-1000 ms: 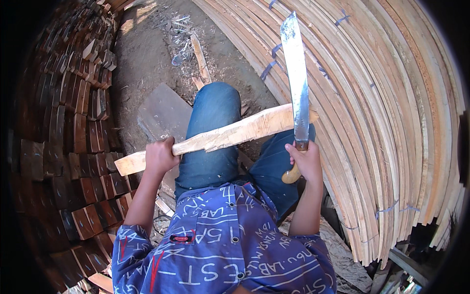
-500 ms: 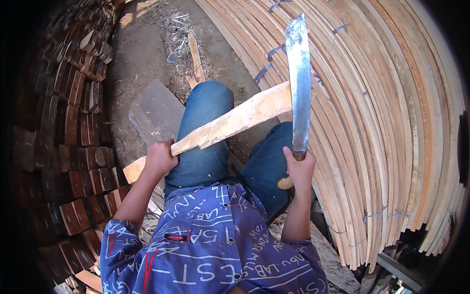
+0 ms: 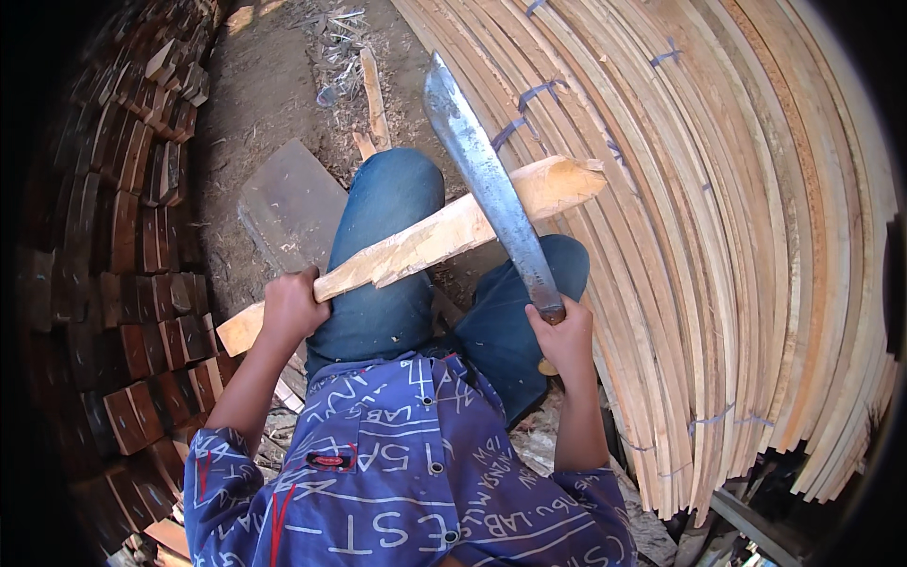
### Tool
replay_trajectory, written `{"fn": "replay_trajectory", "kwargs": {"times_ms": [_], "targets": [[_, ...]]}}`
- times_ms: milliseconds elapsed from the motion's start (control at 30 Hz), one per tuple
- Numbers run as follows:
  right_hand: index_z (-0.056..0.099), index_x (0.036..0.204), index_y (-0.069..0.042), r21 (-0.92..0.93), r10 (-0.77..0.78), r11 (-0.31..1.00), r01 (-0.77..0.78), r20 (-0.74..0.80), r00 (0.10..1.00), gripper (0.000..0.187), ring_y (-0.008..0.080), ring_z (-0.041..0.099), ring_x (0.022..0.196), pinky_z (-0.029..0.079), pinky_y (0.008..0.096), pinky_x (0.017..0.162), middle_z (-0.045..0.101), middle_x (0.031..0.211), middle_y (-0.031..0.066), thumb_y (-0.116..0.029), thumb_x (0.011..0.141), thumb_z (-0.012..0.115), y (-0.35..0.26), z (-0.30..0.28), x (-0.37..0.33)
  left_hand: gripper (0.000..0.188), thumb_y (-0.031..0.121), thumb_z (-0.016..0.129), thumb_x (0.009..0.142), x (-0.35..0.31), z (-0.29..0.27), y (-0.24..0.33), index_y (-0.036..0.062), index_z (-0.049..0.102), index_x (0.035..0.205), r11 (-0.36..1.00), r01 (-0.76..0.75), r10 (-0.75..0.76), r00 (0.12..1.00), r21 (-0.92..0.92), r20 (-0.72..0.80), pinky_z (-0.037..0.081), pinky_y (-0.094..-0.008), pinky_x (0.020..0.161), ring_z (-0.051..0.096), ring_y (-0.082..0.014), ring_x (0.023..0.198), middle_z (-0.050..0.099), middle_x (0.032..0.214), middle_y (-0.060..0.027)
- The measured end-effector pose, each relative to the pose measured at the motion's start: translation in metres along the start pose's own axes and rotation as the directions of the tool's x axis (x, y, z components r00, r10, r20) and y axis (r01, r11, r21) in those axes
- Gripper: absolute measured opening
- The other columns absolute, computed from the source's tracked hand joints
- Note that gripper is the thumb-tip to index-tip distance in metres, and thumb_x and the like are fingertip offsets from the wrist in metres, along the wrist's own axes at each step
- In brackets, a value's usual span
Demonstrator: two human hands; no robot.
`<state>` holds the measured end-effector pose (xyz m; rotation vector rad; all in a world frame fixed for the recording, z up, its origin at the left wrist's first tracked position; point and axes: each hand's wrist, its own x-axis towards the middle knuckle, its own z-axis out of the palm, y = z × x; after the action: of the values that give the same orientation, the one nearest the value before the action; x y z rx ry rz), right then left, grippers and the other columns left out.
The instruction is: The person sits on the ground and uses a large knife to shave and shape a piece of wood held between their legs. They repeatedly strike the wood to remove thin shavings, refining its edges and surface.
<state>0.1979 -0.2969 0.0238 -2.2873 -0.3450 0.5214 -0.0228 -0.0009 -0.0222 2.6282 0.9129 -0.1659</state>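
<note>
A long, roughly hewn piece of pale wood (image 3: pixel 436 238) lies slantwise across my thighs, its narrow end low on the left and its broad end up on the right. Around its thin neck my left hand (image 3: pixel 292 308) is closed. My right hand (image 3: pixel 564 342) grips the handle of a machete (image 3: pixel 491 194), whose steel blade points up and to the left. The blade crosses over the broad part of the wood; whether it touches cannot be told. Part of the handle is covered by my fingers.
Bundled long wooden strips (image 3: pixel 680 236), tied with bluish bands, fill the right side. Stacked dark timber pieces (image 3: pixel 132 312) rise at the left. A flat grey board (image 3: pixel 291 206) lies on the dirt ground ahead, with a wood offcut (image 3: pixel 374 99) and shavings (image 3: pixel 337 42) beyond it.
The machete has swung from nearly upright to leaning left, its blade now over the wood's broad part. My left hand and the wood have shifted slightly left.
</note>
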Motion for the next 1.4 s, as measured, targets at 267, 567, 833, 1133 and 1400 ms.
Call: {"fn": "replay_trajectory", "kwargs": {"times_ms": [267,567,833,1133,1400], "targets": [[0.062,0.079,0.003,0.175,0.114,0.981,-0.086,-0.156,0.981,0.016,0.0085,0.049,0.056,0.041,0.0285,0.054,0.056,0.061,0.0025,-0.009,0.080,0.073,-0.014,0.003,0.022,0.016,0.015,0.061,0.065,0.002,0.012,-0.004,0.0037,0.062,0.076,0.998,-0.029,0.025,0.998,-0.063,-0.061,0.052,-0.0486,0.065,0.063,-0.0409,0.067,0.062,0.066,-0.0219],[0.060,0.078,0.003,0.226,0.282,0.940,-0.256,-0.096,0.955,0.019,0.0088,0.050,0.056,0.041,0.0296,0.054,0.054,0.059,0.0018,-0.009,0.080,0.074,-0.033,-0.018,0.027,0.015,0.015,0.060,0.064,0.002,0.013,-0.007,0.0046,0.061,0.075,0.999,-0.014,0.012,0.999,-0.047,-0.049,0.051,-0.0486,0.063,0.063,-0.0398,0.066,0.062,0.066,-0.0215],[0.054,0.071,-0.002,0.069,0.101,0.993,-0.096,-0.084,0.991,0.024,0.0072,0.046,0.041,0.036,0.0239,0.038,0.052,0.054,0.0012,-0.011,0.083,0.073,-0.005,-0.023,0.033,0.016,0.015,0.061,0.064,-0.002,0.008,-0.005,0.0046,0.061,0.076,0.998,0.011,-0.014,0.999,-0.054,-0.037,0.051,-0.0487,0.063,0.064,-0.0388,0.067,0.063,0.067,-0.0206],[0.065,0.083,0.004,-0.093,0.037,0.995,-0.035,0.019,0.999,0.018,0.0102,0.054,0.058,0.045,0.0299,0.058,0.061,0.063,0.0045,-0.011,0.080,0.074,-0.025,-0.009,0.015,0.017,0.014,0.061,0.063,0.000,0.008,-0.003,0.0044,0.062,0.077,0.998,0.029,-0.030,0.999,-0.051,-0.026,0.051,-0.0481,0.063,0.064,-0.0387,0.067,0.062,0.066,-0.0206],[0.058,0.072,0.001,0.054,0.094,0.995,-0.086,-0.161,0.982,0.022,0.0072,0.044,0.055,0.037,0.0283,0.051,0.051,0.058,0.0002,-0.011,0.081,0.074,-0.029,0.001,0.028,0.017,0.013,0.061,0.063,-0.002,0.008,-0.004,0.0043,0.063,0.077,0.997,0.021,-0.024,0.999,-0.072,-0.047,0.051,-0.0475,0.062,0.064,-0.0385,0.066,0.062,0.066,-0.0201]]}}
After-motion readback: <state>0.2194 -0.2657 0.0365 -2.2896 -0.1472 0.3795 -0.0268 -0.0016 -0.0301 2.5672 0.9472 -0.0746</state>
